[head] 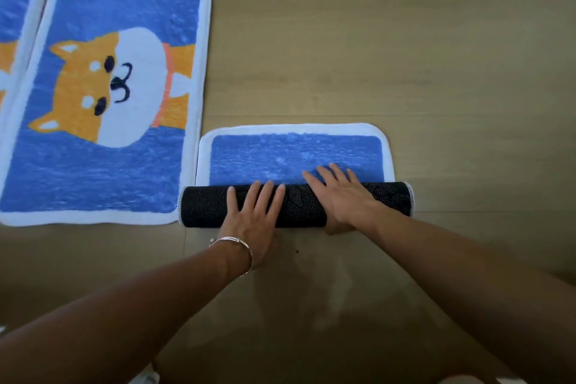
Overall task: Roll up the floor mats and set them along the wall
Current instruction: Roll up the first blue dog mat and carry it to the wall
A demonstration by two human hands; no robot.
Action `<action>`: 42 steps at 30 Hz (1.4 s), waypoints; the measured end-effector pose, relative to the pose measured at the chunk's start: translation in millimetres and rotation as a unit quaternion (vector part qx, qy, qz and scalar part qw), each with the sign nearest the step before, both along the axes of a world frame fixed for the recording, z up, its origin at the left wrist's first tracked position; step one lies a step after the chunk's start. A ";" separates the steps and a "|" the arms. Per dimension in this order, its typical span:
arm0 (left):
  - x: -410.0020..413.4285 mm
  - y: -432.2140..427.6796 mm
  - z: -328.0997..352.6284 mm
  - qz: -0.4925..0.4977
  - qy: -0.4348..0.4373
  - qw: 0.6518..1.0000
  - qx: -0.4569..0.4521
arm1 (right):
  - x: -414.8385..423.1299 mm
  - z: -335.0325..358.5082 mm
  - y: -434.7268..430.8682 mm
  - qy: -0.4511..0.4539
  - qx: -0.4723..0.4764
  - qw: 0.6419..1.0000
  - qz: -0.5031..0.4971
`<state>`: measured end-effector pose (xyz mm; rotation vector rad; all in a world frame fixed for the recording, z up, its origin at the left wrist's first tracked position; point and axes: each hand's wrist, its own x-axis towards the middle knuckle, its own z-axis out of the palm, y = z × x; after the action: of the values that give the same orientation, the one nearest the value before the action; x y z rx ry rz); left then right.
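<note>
A blue floor mat with a white border is mostly rolled up in front of me. Its roll point(205, 207) shows the dark dotted backing, and a flat blue strip point(280, 156) still lies beyond it. My left hand point(254, 215) presses flat on the middle of the roll, fingers straight and spread. My right hand point(338, 196) lies flat over the roll's right half, with its fingertips reaching onto the blue pile. A second mat point(112, 165) with an orange and white dog lies flat at the left. A third mat point(15, 9) shows only its edge at the far left.
Bare wooden floor point(405, 56) stretches beyond the mats and to the right. No wall is in view. A silver bracelet point(233, 241) sits on my left wrist.
</note>
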<state>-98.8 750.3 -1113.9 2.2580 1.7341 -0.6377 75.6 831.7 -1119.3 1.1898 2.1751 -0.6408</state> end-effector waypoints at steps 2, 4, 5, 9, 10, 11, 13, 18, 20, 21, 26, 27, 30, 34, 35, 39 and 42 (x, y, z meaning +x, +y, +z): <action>3.5 2.8 -5.8 -0.001 0.047 0.998 -0.036 | 2.4 0.0 -1.2 0.016 0.023 1.000 0.001; 4.6 15.1 -8.7 -0.005 0.057 0.998 -0.037 | 6.4 1.1 -8.7 0.039 0.073 0.996 0.021; 3.6 22.8 -9.1 -0.007 0.054 0.998 -0.037 | 8.6 1.2 -14.5 0.048 0.111 0.992 0.039; -3.1 54.8 -9.9 0.005 0.038 0.998 -0.045 | 12.3 -8.5 -37.2 0.076 0.218 0.972 0.037; -3.3 60.8 -10.4 0.016 0.033 0.998 -0.051 | 11.5 -10.3 -40.2 0.073 0.233 0.969 0.032; -3.3 65.5 -11.2 0.023 0.029 0.998 -0.056 | 10.8 -11.5 -41.9 0.072 0.249 0.966 0.027; -3.7 72.4 -11.1 0.027 0.023 0.997 -0.062 | 8.8 -11.7 -41.1 0.060 0.268 0.962 0.010; -9.7 84.8 -6.6 0.029 -0.012 0.995 -0.090 | 4.2 -10.4 -29.6 0.030 0.252 0.967 -0.011; -10.6 85.2 -5.3 0.029 -0.019 0.997 -0.068 | 5.3 -11.5 -21.3 0.033 0.250 0.968 -0.013; -11.1 82.7 -4.4 0.018 -0.018 0.999 -0.044 | 6.3 -11.5 -15.8 0.038 0.251 0.967 -0.011; -11.2 57.8 -8.6 -0.079 0.029 0.991 0.103 | 5.3 -1.5 16.8 0.062 0.142 0.988 -0.016; -8.6 56.7 -8.5 -0.069 0.034 0.993 0.091 | 3.4 0.9 22.6 0.059 0.123 0.990 -0.019; 2.1 65.4 -3.9 -0.023 0.046 0.997 0.052 | 0.3 7.2 33.2 0.047 0.090 0.995 -0.013; 7.9 66.0 0.2 -0.010 0.046 0.999 0.024 | 0.6 10.6 33.5 0.038 0.043 0.998 -0.004; 8.8 63.7 -0.4 -0.007 0.044 0.999 0.016 | 1.0 11.3 31.7 0.037 0.033 0.999 -0.002; 11.7 54.3 -0.6 -0.001 0.016 1.000 -0.018 | 3.1 12.5 24.6 0.032 -0.015 0.999 0.001; 11.5 51.7 0.5 -0.004 0.008 0.999 -0.038 | 6.8 13.4 17.9 0.042 -0.045 0.998 -0.003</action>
<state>-87.3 802.0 -1113.4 2.2157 1.6786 -0.7146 82.5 849.6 -1105.9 1.1413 2.1875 -0.7963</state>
